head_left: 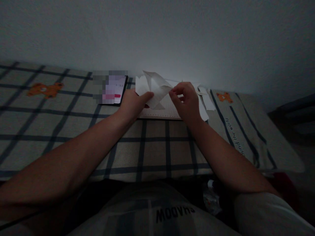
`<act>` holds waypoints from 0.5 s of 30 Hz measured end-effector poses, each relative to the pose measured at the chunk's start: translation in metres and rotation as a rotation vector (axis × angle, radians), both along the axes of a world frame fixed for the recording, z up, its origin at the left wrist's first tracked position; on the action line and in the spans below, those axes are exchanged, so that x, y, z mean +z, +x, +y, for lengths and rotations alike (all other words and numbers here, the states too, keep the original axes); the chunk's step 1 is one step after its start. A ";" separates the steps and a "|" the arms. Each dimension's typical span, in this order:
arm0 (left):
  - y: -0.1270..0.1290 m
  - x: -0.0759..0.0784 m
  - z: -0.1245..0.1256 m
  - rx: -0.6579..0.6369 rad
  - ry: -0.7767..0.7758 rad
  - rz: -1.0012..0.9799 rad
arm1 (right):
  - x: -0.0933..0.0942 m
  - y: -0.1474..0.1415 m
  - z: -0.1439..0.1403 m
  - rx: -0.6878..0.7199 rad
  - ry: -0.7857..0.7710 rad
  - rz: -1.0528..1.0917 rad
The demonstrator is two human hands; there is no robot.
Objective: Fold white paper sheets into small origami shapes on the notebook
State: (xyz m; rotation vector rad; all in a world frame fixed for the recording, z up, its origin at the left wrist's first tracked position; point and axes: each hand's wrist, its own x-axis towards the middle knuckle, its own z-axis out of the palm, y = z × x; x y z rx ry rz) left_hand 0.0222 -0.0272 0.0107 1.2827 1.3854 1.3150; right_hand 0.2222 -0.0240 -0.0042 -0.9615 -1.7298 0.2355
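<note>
A folded sheet of white paper (pixel 158 88) is held up between my two hands, its flaps standing at angles. My left hand (pixel 136 101) grips its lower left part, thumb on top and the other fingers mostly hidden beneath. With thumb and index finger, my right hand (pixel 185 100) pinches the paper's right-hand corner. Below the paper lies a pale, flat pad or notebook (pixel 162 114) with a stitched-looking line along its front edge. More white paper pieces (pixel 206 98) lie to the right of my right hand.
A phone (pixel 114 90) with a lit screen, partly pixelated, lies left of my left hand. The checked cloth (pixel 152 150) covers the table, which meets a pale wall (pixel 157 36) behind. A clear bottle (pixel 211 198) stands below the table's front edge.
</note>
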 end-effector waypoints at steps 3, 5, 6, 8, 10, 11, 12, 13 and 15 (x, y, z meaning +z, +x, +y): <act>-0.004 0.000 0.003 -0.003 -0.016 0.104 | 0.005 0.006 -0.002 -0.001 0.094 -0.137; -0.006 0.000 0.004 -0.020 -0.017 0.167 | 0.006 0.009 -0.001 0.006 0.126 -0.254; -0.007 0.000 0.004 -0.026 -0.014 0.190 | 0.006 0.010 0.000 0.008 0.135 -0.312; -0.008 0.001 0.003 -0.037 -0.015 0.232 | 0.004 0.011 0.001 0.001 0.141 -0.403; -0.008 0.004 0.001 -0.045 -0.025 0.274 | 0.002 0.011 0.003 -0.017 0.133 -0.445; -0.008 0.005 0.000 -0.052 -0.028 0.289 | 0.001 0.011 0.004 -0.028 0.126 -0.449; -0.008 0.005 0.000 -0.062 -0.028 0.296 | 0.000 0.011 0.005 -0.037 0.119 -0.445; -0.008 0.005 -0.001 -0.076 -0.026 0.296 | -0.001 0.012 0.006 -0.045 0.113 -0.435; -0.007 0.003 0.000 -0.107 -0.020 0.272 | -0.002 0.012 0.008 -0.052 0.102 -0.399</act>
